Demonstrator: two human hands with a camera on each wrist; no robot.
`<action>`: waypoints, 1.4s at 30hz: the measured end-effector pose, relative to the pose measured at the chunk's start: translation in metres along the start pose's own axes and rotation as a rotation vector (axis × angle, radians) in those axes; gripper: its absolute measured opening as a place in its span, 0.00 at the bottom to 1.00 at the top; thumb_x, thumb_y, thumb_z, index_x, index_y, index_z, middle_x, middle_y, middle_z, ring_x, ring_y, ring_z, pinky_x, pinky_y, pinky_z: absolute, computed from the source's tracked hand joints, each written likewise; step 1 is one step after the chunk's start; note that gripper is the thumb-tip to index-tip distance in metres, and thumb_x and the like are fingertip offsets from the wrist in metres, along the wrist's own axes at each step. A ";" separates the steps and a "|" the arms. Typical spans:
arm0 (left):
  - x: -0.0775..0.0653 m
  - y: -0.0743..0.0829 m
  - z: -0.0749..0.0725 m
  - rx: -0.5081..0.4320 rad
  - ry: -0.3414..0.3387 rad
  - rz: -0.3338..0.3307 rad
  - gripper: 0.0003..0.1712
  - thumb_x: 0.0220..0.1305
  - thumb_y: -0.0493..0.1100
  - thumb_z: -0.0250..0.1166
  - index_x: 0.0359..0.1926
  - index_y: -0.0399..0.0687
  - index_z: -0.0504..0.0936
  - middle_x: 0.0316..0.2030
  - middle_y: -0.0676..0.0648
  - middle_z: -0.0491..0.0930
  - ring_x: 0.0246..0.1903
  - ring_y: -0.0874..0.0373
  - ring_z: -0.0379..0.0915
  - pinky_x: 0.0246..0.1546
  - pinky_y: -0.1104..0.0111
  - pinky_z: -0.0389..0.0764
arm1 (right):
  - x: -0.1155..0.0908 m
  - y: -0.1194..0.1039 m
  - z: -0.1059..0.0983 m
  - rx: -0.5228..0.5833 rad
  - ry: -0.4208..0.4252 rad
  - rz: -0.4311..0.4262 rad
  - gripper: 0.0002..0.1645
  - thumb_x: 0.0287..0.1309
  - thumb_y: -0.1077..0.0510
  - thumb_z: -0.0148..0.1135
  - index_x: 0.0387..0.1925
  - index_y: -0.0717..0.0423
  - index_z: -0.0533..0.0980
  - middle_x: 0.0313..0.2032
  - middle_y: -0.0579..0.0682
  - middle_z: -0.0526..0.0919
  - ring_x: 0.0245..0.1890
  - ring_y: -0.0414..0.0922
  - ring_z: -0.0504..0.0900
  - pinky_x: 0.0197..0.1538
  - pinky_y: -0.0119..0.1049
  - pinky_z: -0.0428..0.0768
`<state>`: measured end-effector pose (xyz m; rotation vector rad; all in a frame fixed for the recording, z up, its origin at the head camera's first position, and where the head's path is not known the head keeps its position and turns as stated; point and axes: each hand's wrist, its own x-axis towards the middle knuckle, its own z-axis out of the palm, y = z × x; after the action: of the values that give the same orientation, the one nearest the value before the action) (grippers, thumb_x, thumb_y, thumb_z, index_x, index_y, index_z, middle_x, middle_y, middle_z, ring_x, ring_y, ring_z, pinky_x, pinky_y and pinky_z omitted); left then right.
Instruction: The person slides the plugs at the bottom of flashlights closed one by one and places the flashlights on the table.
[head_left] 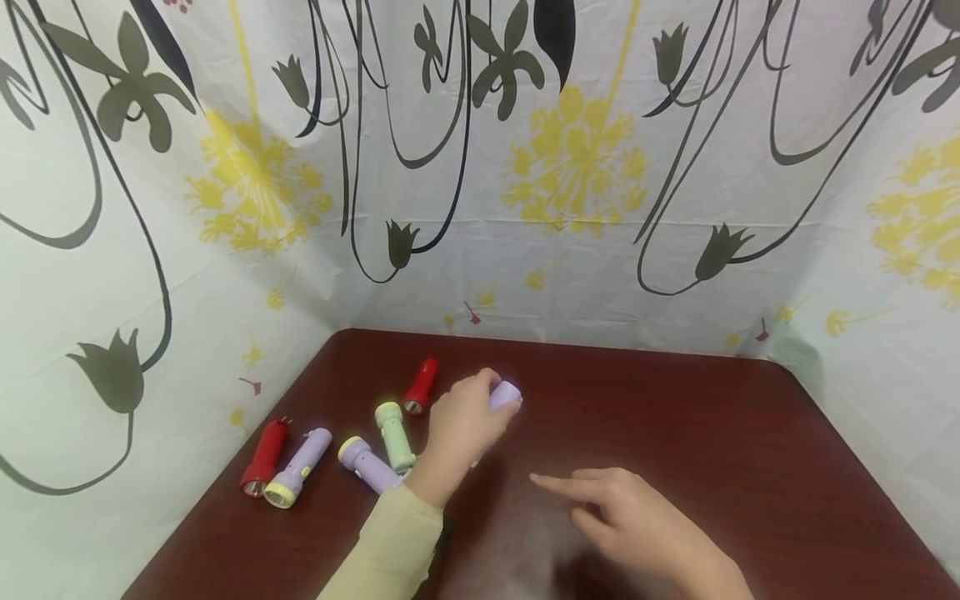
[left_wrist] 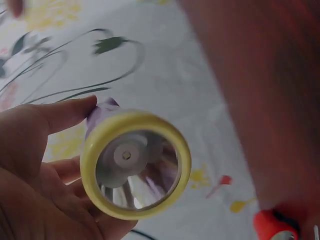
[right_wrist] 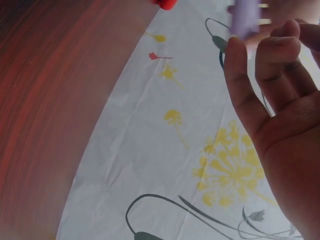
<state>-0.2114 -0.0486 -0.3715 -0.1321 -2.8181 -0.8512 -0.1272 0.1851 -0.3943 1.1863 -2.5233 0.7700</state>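
Note:
My left hand point(head_left: 461, 425) grips a light purple flashlight point(head_left: 505, 395) above the table. In the left wrist view the flashlight's yellow rim and round reflector point(left_wrist: 135, 165) face the camera, with the thumb and fingers around its body. Two metal prongs stick out of the purple flashlight point(right_wrist: 245, 19) in the right wrist view. My right hand point(head_left: 637, 517) hovers over the table to the right, its index finger extended and the other fingers bent, holding nothing. In the head view its fingertip is apart from the flashlight.
On the dark red table point(head_left: 675, 417), left of the hands, lie a red flashlight point(head_left: 422, 386), a green one point(head_left: 395, 438), a purple one point(head_left: 369, 467), another purple one point(head_left: 302, 467) and another red one point(head_left: 266, 457). Flower-patterned white sheeting point(head_left: 480, 283) surrounds the table's back and sides.

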 end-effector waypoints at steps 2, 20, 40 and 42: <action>0.013 -0.004 0.011 0.094 -0.025 0.003 0.31 0.60 0.58 0.78 0.58 0.52 0.80 0.48 0.46 0.87 0.41 0.50 0.82 0.42 0.51 0.89 | -0.001 0.001 0.001 0.001 -0.008 0.016 0.44 0.57 0.72 0.63 0.67 0.27 0.79 0.24 0.24 0.62 0.28 0.25 0.66 0.36 0.22 0.71; 0.067 -0.042 0.055 0.409 -0.118 0.017 0.13 0.60 0.51 0.77 0.30 0.50 0.83 0.22 0.49 0.81 0.23 0.51 0.77 0.28 0.57 0.84 | -0.002 0.004 0.002 -0.027 -0.055 0.039 0.39 0.62 0.68 0.63 0.67 0.27 0.79 0.23 0.22 0.66 0.42 0.30 0.79 0.44 0.30 0.78; 0.067 -0.059 0.058 0.439 -0.114 0.021 0.15 0.61 0.53 0.78 0.29 0.50 0.84 0.22 0.50 0.80 0.24 0.52 0.76 0.26 0.59 0.84 | -0.001 0.004 0.003 0.066 -0.066 0.032 0.39 0.62 0.69 0.63 0.66 0.27 0.79 0.22 0.24 0.65 0.27 0.25 0.66 0.33 0.20 0.72; 0.060 -0.058 0.054 0.437 -0.110 0.023 0.15 0.59 0.51 0.80 0.30 0.50 0.83 0.21 0.49 0.79 0.23 0.52 0.75 0.25 0.60 0.83 | 0.000 0.004 0.003 0.062 -0.061 0.026 0.39 0.62 0.69 0.64 0.66 0.27 0.79 0.23 0.24 0.64 0.27 0.24 0.65 0.32 0.19 0.71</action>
<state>-0.2866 -0.0652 -0.4339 -0.1486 -3.0191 -0.2136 -0.1300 0.1860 -0.3983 1.2172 -2.5862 0.8357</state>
